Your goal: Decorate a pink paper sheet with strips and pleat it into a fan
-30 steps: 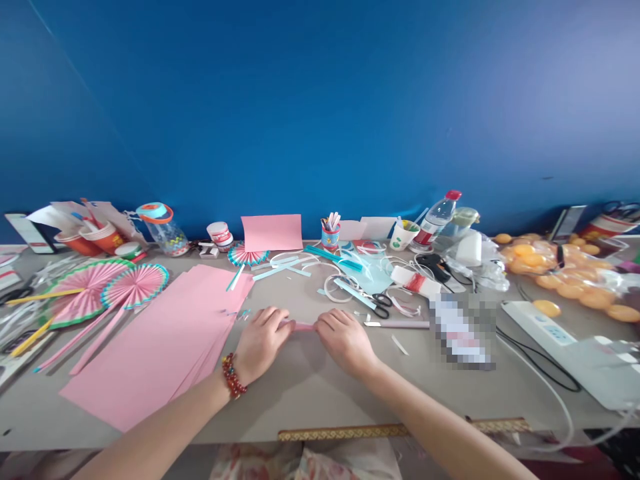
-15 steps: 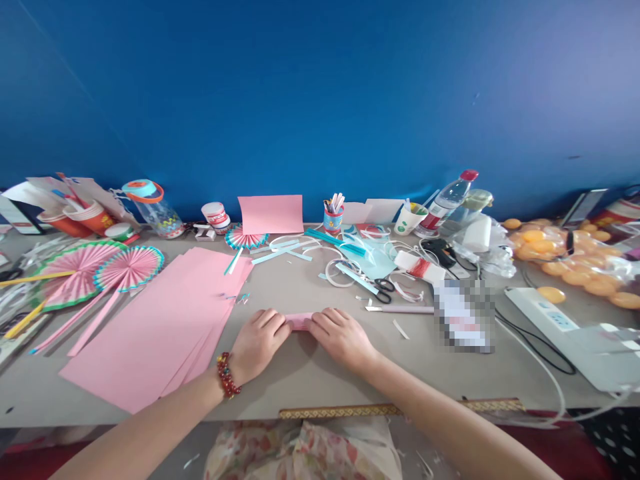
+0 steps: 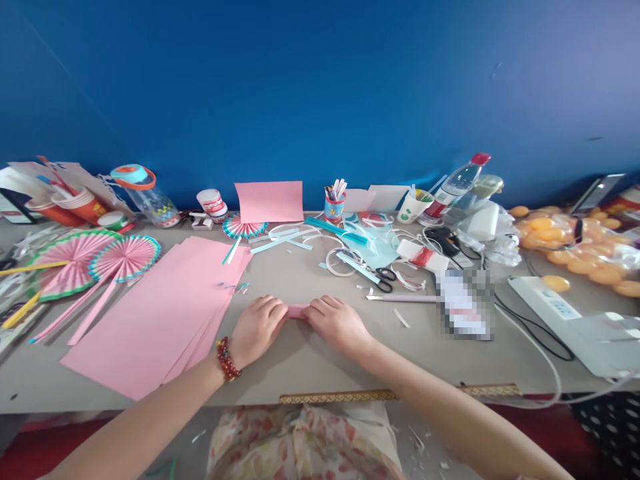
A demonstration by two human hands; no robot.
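Note:
Between my two hands is a narrow folded strip of pink paper [image 3: 298, 311], low over the table's front middle. My left hand [image 3: 260, 330], with a red bead bracelet above it, is closed on the strip's left end. The right end is gripped by my right hand [image 3: 337, 327], fingers curled over it. Most of the strip is hidden under the fingers. Left of my hands lies a stack of pink paper sheets [image 3: 155, 300]. A utility knife [image 3: 405, 298] and black-handled scissors [image 3: 385, 279] lie to the right.
Pleated paper fans [image 3: 125, 259] lie at the left. Paper strips [image 3: 285, 241] and a pen cup [image 3: 335, 203] are behind my hands. A plastic bottle [image 3: 453, 190] stands at the back right, with a power strip [image 3: 560, 307] and bagged orange balls [image 3: 570, 233] farther right.
The pink strip shows narrower between my hands, which still grip both ends. The whole view has shifted slightly, so the table things sit a little higher.

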